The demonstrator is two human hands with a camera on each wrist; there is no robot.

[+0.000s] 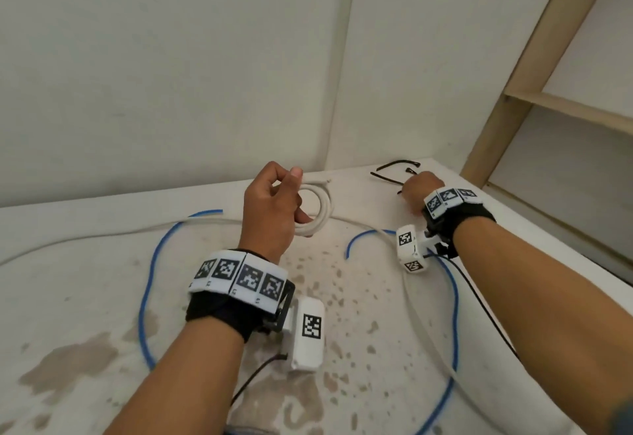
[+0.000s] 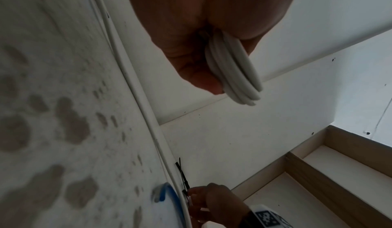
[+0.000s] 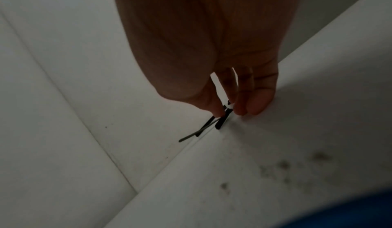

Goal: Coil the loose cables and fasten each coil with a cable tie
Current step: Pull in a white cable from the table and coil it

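Observation:
My left hand (image 1: 274,201) holds a small coil of white cable (image 1: 318,210) upright above the table; in the left wrist view the coil (image 2: 235,74) sits between thumb and curled fingers. The cable's loose tail (image 1: 102,234) trails left across the table. My right hand (image 1: 419,191) reaches to the far right corner, where black cable ties (image 1: 394,170) lie. In the right wrist view its fingertips (image 3: 220,112) pinch the black cable ties (image 3: 212,122) on the table. A blue cable (image 1: 147,297) loops loosely over the table.
The white table (image 1: 85,314) is stained with brown blotches. White walls close off the back, meeting in a corner. A wooden shelf frame (image 1: 534,57) stands at the right. Thin black wires run from the wrist cameras.

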